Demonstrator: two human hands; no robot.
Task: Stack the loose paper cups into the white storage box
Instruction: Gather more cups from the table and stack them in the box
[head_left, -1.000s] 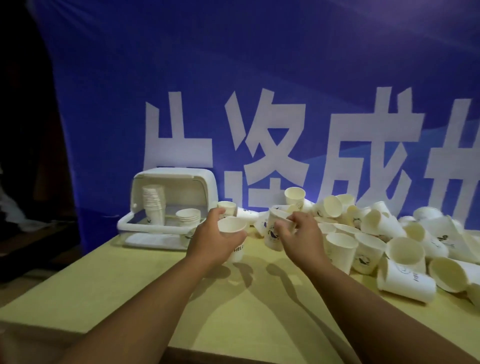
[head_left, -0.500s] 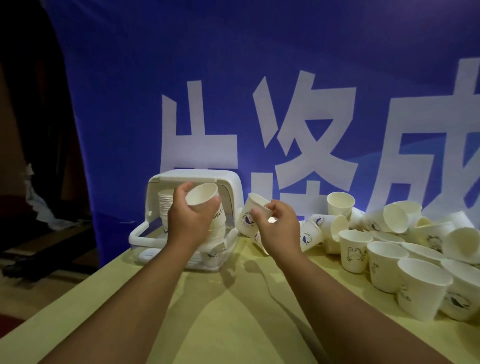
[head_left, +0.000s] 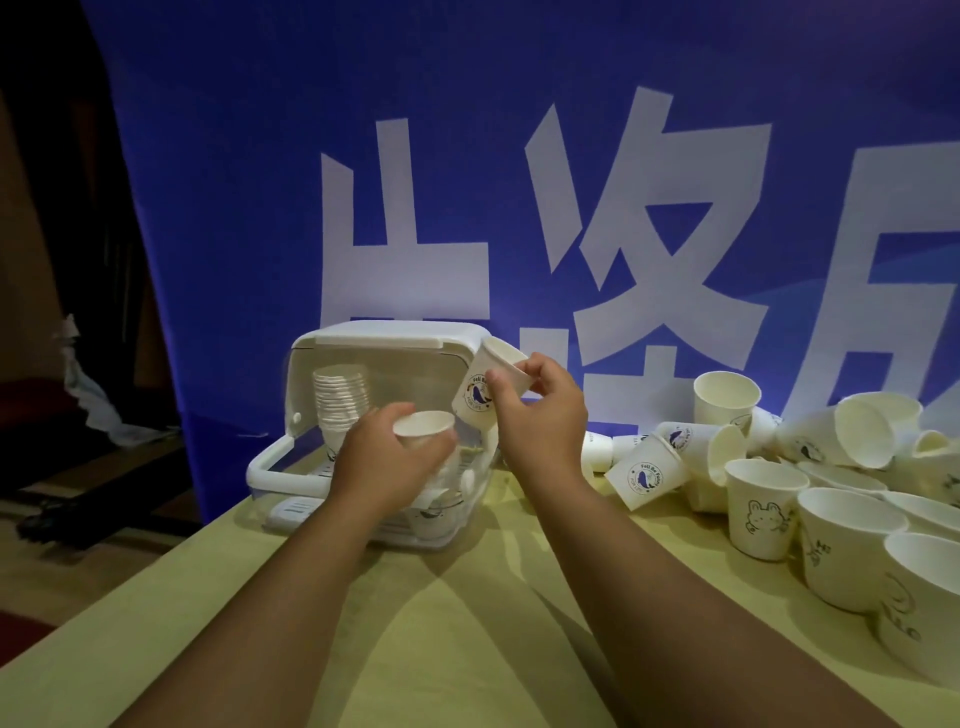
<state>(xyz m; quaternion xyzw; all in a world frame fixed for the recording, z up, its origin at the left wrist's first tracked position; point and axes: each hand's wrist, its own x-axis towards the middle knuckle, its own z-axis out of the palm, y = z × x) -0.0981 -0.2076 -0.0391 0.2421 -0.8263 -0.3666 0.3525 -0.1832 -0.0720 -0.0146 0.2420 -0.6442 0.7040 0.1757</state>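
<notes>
My left hand (head_left: 382, 460) has its fingers curled round a plain cup (head_left: 423, 427), held upright with its mouth up at the open front of the white storage box (head_left: 387, 336). My right hand (head_left: 540, 410) pinches a printed cup (head_left: 480, 387), tilted, just beside the box's upper right corner. Inside the box a tall stack of cups (head_left: 340, 400) stands at the left. The loose cups (head_left: 753, 493) lie heaped to the right on the yellow table (head_left: 467, 623). A blue banner (head_left: 234, 182) hangs behind.
</notes>
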